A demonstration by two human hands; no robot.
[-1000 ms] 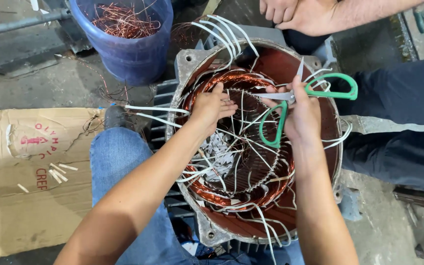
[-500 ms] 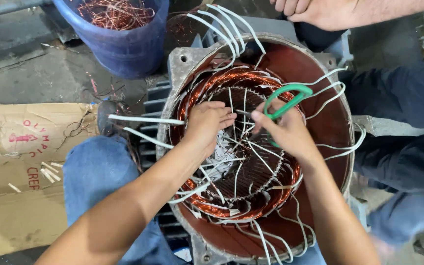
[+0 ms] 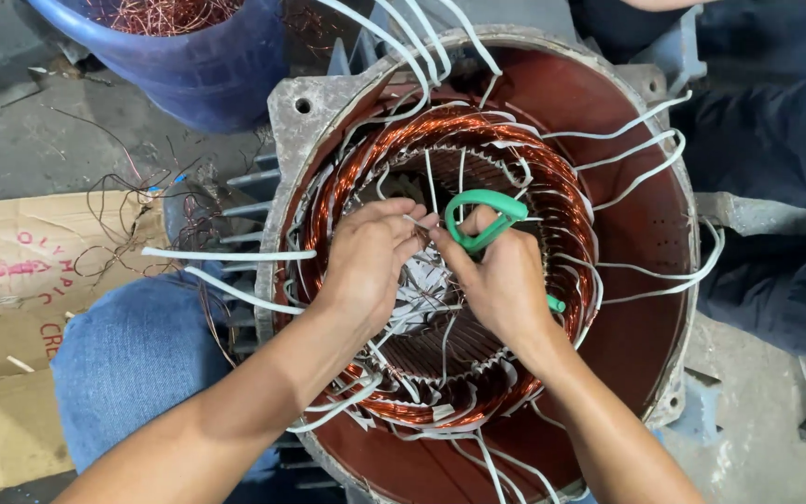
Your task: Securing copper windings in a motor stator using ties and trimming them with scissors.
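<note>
Both hands meet over the middle of the large round motor stator housing [image 3: 608,121], rust-red inside and ringed with shiny copper wire windings [image 3: 552,187]. The left hand [image 3: 366,257] pinches a thin white insulating strip [image 3: 419,222] between its fingertips, while the right hand [image 3: 501,280] is closed around green-handled scissors [image 3: 482,217] just beside it. A blue plastic bucket of scrap copper wire [image 3: 207,75] stands behind the housing, and flattened brown cardboard [image 3: 11,308] lies to the left.

Single head view, looking steeply down, close in. Motor stator housing [image 3: 487,271] fills centre and right of frame; both forearms enter from the bottom edge. Blue bucket [image 3: 188,56] cut off at upper left.
</note>
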